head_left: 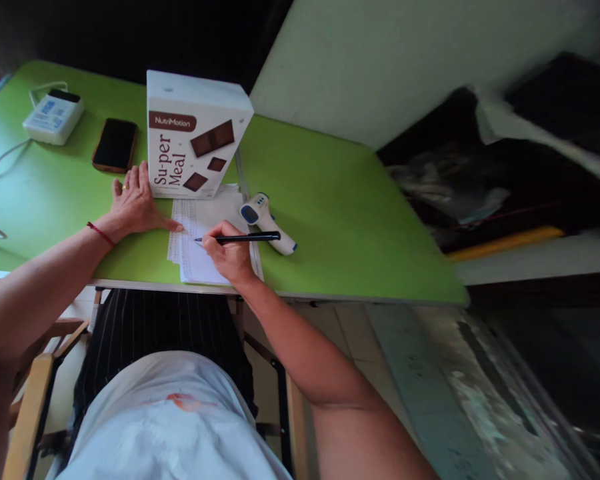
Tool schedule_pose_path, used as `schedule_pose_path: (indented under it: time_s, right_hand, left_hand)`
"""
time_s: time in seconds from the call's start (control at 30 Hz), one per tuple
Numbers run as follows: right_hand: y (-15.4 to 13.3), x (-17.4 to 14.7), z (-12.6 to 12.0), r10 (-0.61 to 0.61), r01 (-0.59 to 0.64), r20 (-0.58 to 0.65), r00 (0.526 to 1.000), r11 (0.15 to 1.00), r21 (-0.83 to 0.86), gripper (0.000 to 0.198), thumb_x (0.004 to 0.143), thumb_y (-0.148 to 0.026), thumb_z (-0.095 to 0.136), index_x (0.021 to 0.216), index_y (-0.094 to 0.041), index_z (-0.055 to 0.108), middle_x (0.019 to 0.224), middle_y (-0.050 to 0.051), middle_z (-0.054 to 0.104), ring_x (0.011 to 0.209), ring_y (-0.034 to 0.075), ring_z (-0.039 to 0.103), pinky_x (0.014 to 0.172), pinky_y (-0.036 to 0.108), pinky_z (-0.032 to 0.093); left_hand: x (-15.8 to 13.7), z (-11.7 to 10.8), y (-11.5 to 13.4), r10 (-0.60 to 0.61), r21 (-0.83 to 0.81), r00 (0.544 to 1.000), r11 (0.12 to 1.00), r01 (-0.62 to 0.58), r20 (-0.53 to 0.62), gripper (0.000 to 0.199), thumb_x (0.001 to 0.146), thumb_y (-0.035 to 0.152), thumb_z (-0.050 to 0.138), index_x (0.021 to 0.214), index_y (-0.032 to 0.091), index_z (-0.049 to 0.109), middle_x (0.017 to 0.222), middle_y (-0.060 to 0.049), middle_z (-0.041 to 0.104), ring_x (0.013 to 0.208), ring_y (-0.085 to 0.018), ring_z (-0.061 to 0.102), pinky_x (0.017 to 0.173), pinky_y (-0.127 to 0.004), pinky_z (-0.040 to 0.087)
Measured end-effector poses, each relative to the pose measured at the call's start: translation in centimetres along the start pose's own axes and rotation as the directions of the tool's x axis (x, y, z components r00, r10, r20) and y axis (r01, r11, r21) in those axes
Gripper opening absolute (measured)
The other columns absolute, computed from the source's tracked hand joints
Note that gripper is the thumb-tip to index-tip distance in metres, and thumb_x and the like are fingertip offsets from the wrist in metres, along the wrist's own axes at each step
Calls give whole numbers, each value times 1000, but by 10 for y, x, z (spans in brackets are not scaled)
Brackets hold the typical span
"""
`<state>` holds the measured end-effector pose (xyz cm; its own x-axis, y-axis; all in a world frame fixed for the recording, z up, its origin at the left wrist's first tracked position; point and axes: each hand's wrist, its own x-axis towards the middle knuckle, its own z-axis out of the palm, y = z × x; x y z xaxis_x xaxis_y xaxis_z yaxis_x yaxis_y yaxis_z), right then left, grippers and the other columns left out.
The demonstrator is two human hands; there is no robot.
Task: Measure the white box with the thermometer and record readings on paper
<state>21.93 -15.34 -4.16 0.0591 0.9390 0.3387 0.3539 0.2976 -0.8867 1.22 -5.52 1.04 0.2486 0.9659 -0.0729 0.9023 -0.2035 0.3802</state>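
Observation:
In my right hand (231, 253) is a black pen (250, 237), its tip at the surface of the white paper sheets (205, 257). Small rows of writing or print run down the left part of the sheets. My left hand (136, 203) lies with fingers spread on the table, its thumb on the paper's left edge and its fingers beside a white box (195, 133) marked NutriMotion Su-per Meal. The box stands upright just beyond the sheets. A white infrared thermometer (267, 223) with a blue-rimmed display lies right of the paper, partly behind the pen.
A phone (115, 145) and a white device (53, 117) with a cable lie on the left of the green table (330, 200). A wall rises behind. Plastic bags (455, 187) and a yellow bar (505, 245) are at the right. I sit in a chair (35, 407) at the table's front edge.

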Motion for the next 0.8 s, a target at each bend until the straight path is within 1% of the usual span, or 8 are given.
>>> schedule_pose_path:
  time_s: [0.17, 0.27, 0.4, 0.5, 0.6, 0.8]
  right_hand:
    - [3, 0, 0, 10, -10, 9, 1000, 1000, -3, 31, 85, -47, 69, 69, -26, 52, 59, -5, 53, 58, 14, 47, 59, 28, 48]
    - [5, 0, 0, 1, -1, 17, 1000, 1000, -11, 31, 87, -45, 69, 71, -26, 51, 60, -5, 53, 59, 14, 48, 59, 28, 48]
    - [5, 0, 0, -23, 23, 16, 1000, 1000, -12, 29, 88, -45, 67, 72, -27, 52, 61, -5, 53, 58, 14, 49, 58, 29, 48]
    - [4, 0, 0, -30, 30, 12, 999, 999, -14, 27, 87, -44, 67, 72, -27, 53, 61, -5, 55, 58, 14, 50, 59, 29, 48]
    - [3, -1, 1, -9, 10, 18, 1000, 1000, -17, 25, 86, -42, 68, 72, -27, 53, 61, -5, 55, 58, 14, 50, 59, 29, 48]
    - [4, -1, 0, -9, 10, 29, 1000, 1000, -11, 29, 87, -42, 70, 71, -26, 51, 60, -5, 53, 58, 14, 49, 59, 29, 47]
  left_hand:
    - [1, 1, -2, 21, -9, 1000, 1000, -21, -14, 176, 46, 86, 93, 178, 10, 7, 184, -28, 8, 171, -51, 7, 139, -63, 4]
    - [0, 1, -1, 13, -8, 1000, 1000, -13, -8, 175, 49, 86, 93, 178, 9, 4, 184, -28, 7, 170, -52, 6, 139, -63, 3]
    - [-2, -2, 2, -12, 1, 1000, 1000, 12, 16, 174, 51, 81, 95, 178, 7, 1, 184, -29, 5, 171, -51, 4, 139, -60, 2]
    - [-2, -2, 3, -8, -5, 1000, 1000, 8, 17, 174, 51, 80, 95, 178, 6, 2, 183, -30, 5, 171, -52, 4, 139, -61, 2]
    - [-2, -1, 1, 2, -16, 1000, 1000, -2, 4, 175, 49, 82, 95, 178, 8, 4, 184, -29, 6, 170, -52, 6, 139, -62, 3]
    - [-1, -1, 0, 0, -18, 1000, 1000, 0, 1, 174, 48, 82, 95, 178, 9, 5, 184, -29, 7, 171, -50, 6, 139, -61, 3]
